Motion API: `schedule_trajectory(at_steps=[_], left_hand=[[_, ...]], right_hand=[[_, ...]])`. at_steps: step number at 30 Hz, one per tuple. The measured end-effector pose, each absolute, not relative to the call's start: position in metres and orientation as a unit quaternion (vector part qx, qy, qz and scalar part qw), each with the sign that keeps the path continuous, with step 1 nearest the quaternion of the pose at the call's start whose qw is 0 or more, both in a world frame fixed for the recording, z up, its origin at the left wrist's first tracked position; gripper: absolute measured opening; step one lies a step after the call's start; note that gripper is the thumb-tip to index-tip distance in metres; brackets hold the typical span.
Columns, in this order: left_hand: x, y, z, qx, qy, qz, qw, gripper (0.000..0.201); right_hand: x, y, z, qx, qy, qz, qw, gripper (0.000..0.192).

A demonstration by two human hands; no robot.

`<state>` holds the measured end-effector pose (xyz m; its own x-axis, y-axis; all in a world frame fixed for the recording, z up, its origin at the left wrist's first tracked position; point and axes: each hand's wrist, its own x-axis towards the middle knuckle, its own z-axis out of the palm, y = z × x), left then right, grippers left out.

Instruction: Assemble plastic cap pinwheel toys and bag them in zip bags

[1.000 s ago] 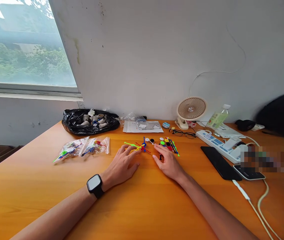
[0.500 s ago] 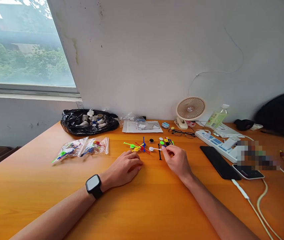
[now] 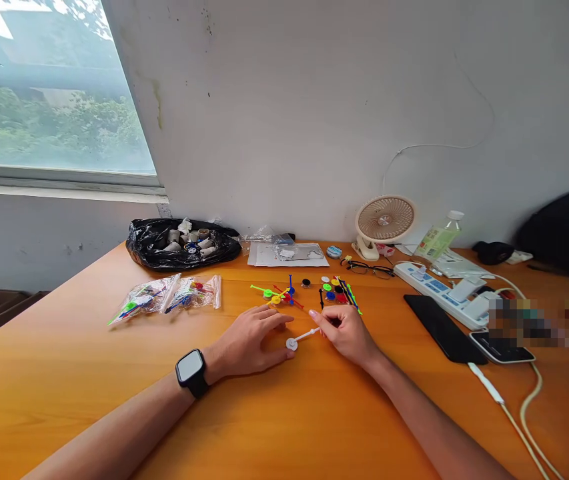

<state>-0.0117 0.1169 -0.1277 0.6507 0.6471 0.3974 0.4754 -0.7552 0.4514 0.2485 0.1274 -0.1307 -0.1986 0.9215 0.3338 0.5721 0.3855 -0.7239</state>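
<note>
Head view looks down on an orange wooden table (image 3: 89,373) set against a stained white wall (image 3: 289,113), with a window (image 3: 49,93) at upper left showing green trees. Near the table's middle, the right hand (image 3: 347,332) pinches the thin end of a white stick (image 3: 300,338) between thumb and fingertips; its round disc end lies on the wood just beside the left hand (image 3: 254,337), which rests palm down with fingers loosely curled, holding nothing. A smartwatch (image 3: 191,371) sits on the left wrist. Just beyond both hands lies a loose heap of coloured sticks and discs (image 3: 309,293), green, yellow, red, blue and black. To the left of it are two clear bags (image 3: 167,297) of similar pieces, and behind those a black bag (image 3: 181,243) of small spools close to the wall. Papers (image 3: 287,253) lie flat by the wall, with glasses (image 3: 367,268) and a small beige fan (image 3: 383,223) to their right. Further right stand a bottle (image 3: 439,235), a white power strip (image 3: 439,287) and two dark phones (image 3: 437,327), with white cables (image 3: 524,413) running toward the near edge. A dark backpack (image 3: 564,230) sits at the far right corner, and a blurred patch hides something beside the phones.
</note>
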Motion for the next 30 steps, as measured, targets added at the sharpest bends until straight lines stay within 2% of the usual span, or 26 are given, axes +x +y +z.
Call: schedule_trajectory(at_steps=[5, 10, 14, 16, 21, 30], left_hand=[[-0.013, 0.117, -0.131, 0.893, 0.302, 0.279, 0.183, 0.043], [-0.014, 0.116, -0.131, 0.877, 0.299, 0.306, 0.218, 0.046], [-0.012, 0.116, -0.13, 0.873, 0.291, 0.326, 0.216, 0.021], [-0.011, 0.117, -0.13, 0.872, 0.286, 0.342, 0.203, 0.016], [-0.01, 0.118, -0.133, 0.865, 0.286, 0.372, 0.179, 0.015], [-0.011, 0.116, -0.129, 0.884, 0.278, 0.338, 0.165, 0.02]], right_hand=[[0.244, 0.121, -0.122, -0.458, -0.723, 0.328, 0.4, 0.05], [0.239, 0.114, -0.117, -0.43, -0.732, 0.4, 0.345, 0.045], [0.23, 0.107, -0.116, -0.42, -0.728, 0.44, 0.315, 0.042], [0.226, 0.104, -0.115, -0.416, -0.721, 0.46, 0.311, 0.039], [0.226, 0.104, -0.114, -0.403, -0.697, 0.504, 0.312, 0.033], [0.225, 0.106, -0.12, -0.398, -0.67, 0.529, 0.336, 0.032]])
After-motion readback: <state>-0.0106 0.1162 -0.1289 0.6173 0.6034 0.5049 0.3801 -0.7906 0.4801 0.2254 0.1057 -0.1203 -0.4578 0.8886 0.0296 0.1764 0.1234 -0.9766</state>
